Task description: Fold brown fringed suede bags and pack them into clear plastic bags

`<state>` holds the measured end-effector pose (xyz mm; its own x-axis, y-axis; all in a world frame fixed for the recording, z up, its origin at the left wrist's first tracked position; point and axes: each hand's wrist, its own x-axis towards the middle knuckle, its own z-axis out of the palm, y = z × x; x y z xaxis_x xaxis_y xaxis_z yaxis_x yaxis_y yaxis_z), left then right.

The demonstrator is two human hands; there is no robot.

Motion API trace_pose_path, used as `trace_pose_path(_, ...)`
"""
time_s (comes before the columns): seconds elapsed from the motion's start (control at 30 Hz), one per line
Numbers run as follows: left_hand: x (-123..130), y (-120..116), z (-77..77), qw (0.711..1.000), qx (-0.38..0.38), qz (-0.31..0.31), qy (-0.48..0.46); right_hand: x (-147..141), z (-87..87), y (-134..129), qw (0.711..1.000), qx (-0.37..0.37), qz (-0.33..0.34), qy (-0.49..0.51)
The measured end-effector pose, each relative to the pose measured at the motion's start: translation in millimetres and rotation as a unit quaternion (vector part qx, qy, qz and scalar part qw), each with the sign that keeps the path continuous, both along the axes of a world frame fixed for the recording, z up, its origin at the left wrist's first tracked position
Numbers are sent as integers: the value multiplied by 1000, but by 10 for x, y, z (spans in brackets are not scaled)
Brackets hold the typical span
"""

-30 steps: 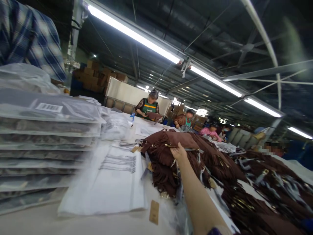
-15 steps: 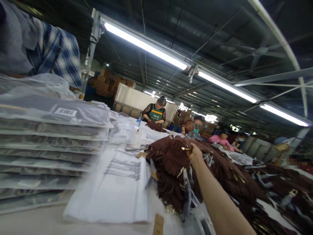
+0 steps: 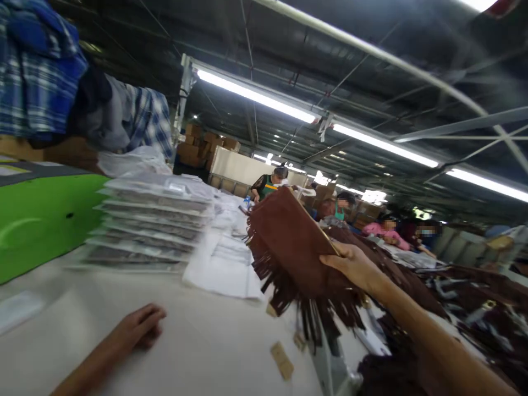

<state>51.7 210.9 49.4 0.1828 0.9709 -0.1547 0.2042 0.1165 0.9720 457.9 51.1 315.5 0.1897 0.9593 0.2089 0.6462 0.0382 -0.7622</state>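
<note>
My right hand [image 3: 350, 264] grips a brown fringed bag [image 3: 284, 236] by its gold-coloured top edge, thumb on the near face. The bag hangs tilted in the air, its fringe spread downward. Behind and under it lies a heap of similar brown fringed bags [image 3: 396, 280], some with metal fittings. Low on the left, my left hand [image 3: 144, 327] hovers over the pale table [image 3: 198, 341], its fingers curled together and nothing visible in them. White printed plastic bags [image 3: 226, 269] lie beyond, between the two hands.
Bagged flat garments [image 3: 152, 220] form a stack at the left, beside a green panel [image 3: 45, 220]. Tan tags [image 3: 281, 360] lie near the table's front. Plaid clothes [image 3: 45, 71] hang at upper left. Several co-workers [image 3: 270, 184] work across the tables.
My right hand has lifted a brown fringed bag off the heap towards me. My left hand has come into view at lower left. The view has turned leftward, showing the green panel.
</note>
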Motion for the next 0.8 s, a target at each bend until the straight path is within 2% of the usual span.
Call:
trace_pose_path(0.03, -47, -34, 1, 998, -9, -23, -64, -163, -88, -53, 994, 23, 4, -109)
trace_pose_path(0.07, -90, -75, 9, 991, -30, -14, -127, -340, -226, -92, 976, 52, 8, -212)
trace_pose_path(0.1, -129, -126, 20, 981, -58, -10, -184, -530, -414, -124, 951, 79, 12, -299)
trace_pose_path(0.17, -208, -256, 32, 953, -109, -33, -282, -930, -922, -205, 902, 119, 38, -414)
trace_pose_path(0.23, -305, -411, 18, 939, -140, -40, -311, -1300, -1527, -338, 869, 149, 86, -465)
trace_pose_path(0.3, -423, -560, -22, 937, -143, -40, -315, -1562, -2096, -516, 855, 173, 119, -474)
trace_pose_path(0.37, -541, -667, -66, 941, -141, -26, -307, -1684, -2511, -695, 854, 180, 138, -468)
trace_pose_path(0.4, -592, -699, -80, 942, -141, -16, -303, -1700, -2644, -771, 856, 181, 142, -463)
trace_pose_path(0.47, -673, -725, -84, 946, -124, -9, -298, -1677, -2778, -878, 860, 179, 147, -456)
trace_pose_path(0.63, -902, -643, 21, 962, -50, -9, -269, -1574, -2792, -963, 871, 170, 166, -431)
trace_pose_path(0.73, -1158, -546, 138, 987, -16, 40, -157, -1539, -2755, -1015, 877, 156, 209, -403)
trace_pose_path(0.8, -1297, -475, 243, 997, 18, 60, -50, -1490, -2678, -1038, 898, 131, 231, -352)
